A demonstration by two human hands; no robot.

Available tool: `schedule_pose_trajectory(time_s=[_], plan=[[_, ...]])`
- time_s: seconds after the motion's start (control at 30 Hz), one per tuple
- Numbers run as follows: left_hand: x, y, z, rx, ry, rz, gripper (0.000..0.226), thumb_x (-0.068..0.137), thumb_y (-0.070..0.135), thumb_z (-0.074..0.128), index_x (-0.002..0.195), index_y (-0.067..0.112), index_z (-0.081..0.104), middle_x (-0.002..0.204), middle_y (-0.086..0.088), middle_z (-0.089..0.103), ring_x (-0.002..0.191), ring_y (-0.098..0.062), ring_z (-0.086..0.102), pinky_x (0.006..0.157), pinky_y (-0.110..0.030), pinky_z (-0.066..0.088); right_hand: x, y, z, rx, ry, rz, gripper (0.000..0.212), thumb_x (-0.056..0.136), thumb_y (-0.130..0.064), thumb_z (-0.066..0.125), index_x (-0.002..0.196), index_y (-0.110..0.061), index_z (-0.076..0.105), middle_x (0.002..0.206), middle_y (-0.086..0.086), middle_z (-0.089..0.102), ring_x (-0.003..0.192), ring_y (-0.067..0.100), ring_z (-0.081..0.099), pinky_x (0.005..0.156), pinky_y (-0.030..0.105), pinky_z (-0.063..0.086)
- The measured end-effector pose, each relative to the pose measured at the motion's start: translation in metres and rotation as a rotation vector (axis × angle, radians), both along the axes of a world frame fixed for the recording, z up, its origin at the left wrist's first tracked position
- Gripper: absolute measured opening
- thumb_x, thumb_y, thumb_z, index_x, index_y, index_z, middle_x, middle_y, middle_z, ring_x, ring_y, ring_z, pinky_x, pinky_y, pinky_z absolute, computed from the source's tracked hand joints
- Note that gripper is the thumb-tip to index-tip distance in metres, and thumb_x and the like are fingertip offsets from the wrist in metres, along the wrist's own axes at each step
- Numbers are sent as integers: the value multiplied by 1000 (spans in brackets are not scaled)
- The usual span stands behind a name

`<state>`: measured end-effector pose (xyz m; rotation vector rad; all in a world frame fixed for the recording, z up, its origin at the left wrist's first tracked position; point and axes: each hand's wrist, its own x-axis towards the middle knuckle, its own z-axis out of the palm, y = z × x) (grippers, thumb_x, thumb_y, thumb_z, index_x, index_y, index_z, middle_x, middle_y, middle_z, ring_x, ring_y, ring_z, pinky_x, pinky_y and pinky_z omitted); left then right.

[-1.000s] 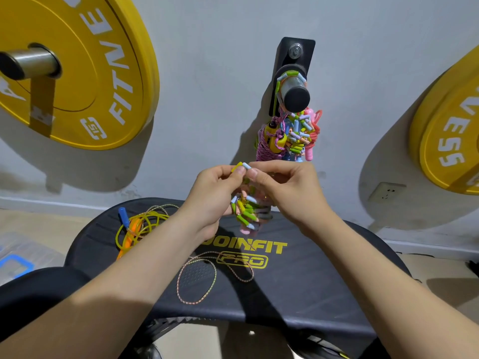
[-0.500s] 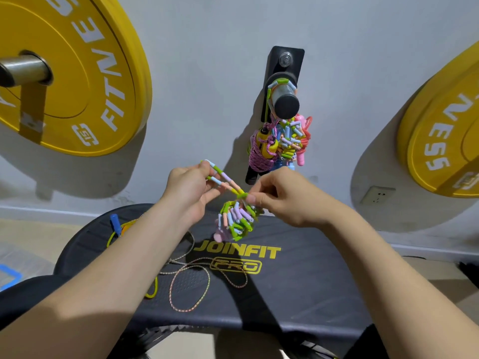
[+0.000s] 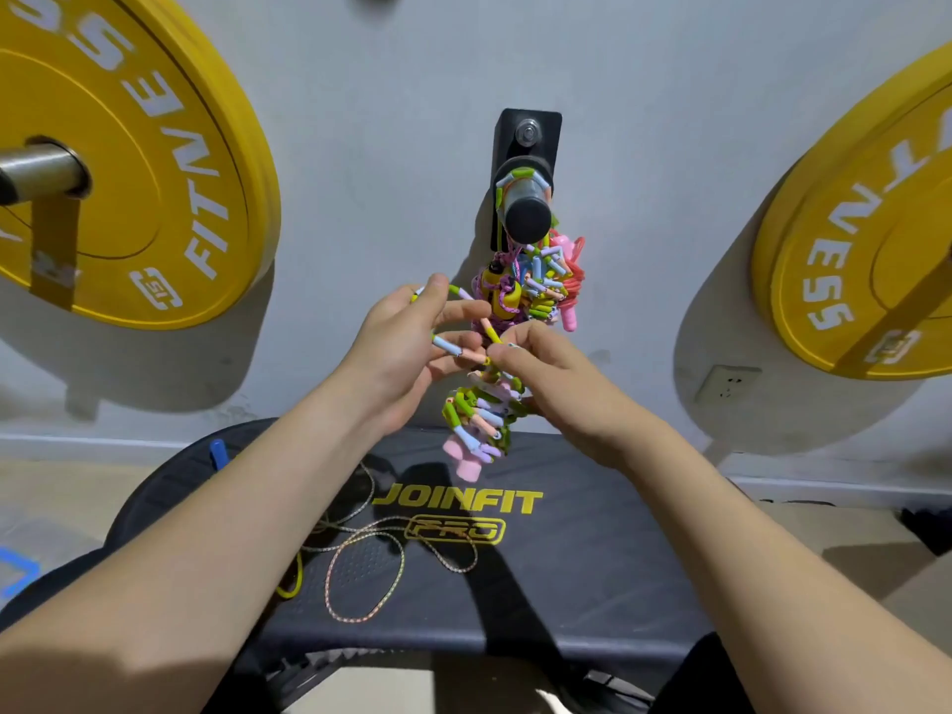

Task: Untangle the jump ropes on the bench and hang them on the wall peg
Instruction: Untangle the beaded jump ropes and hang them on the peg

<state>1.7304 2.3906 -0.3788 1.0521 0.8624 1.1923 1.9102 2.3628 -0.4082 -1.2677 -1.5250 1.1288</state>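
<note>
1. On the black counter (image 3: 592, 574) nearest the camera lie a speckled cord rope (image 3: 360, 574) and a yellow rope (image 3: 291, 584), loose.
2. Above it, the left hand (image 3: 407, 347) and right hand (image 3: 546, 373) each close their grip on a strand of the beaded rope (image 3: 476, 420), whose bundle dangles below them.
3. Behind, the wall peg (image 3: 525, 208) carries hung ropes (image 3: 530, 291), between two yellow plates (image 3: 154, 172).
</note>
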Motion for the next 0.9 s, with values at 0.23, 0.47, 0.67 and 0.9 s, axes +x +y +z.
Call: schedule_pose_trajectory(time_s=[0.23,0.47,0.67,0.9], plan=[[-1,-1,25,65,36,-15,22,114,32,46,113,11,53,103,-9,81,56,-14,61,66,-39,62,-6,-3,14,89,-22,-18,31,108,-21,58,139,-18,54,123,19,68,103,25,76,90,41,64],[10,16,26,-21,-24,121,20,113,24,49,108,5,50,74,-5,69,47,-8,42,42,-22,36,6,-15,34,10,-220,348,31,99,-16,61,128,-6,60,113,29,68,99,37,66,94,58,56],[28,15,11,-156,-318,75,17,108,13,58,111,-4,56,86,-17,78,67,-20,74,65,-38,65,15,0,19,107,-539,129,66,90,-17,72,144,-29,35,93,3,64,79,18,65,77,50,59],[26,27,6,-77,-169,-15,33,100,5,48,117,17,73,99,3,79,77,-9,70,76,-28,52,5,25,2,457,-522,-159,13,110,-24,48,105,-17,39,84,2,64,71,17,64,61,49,52]])
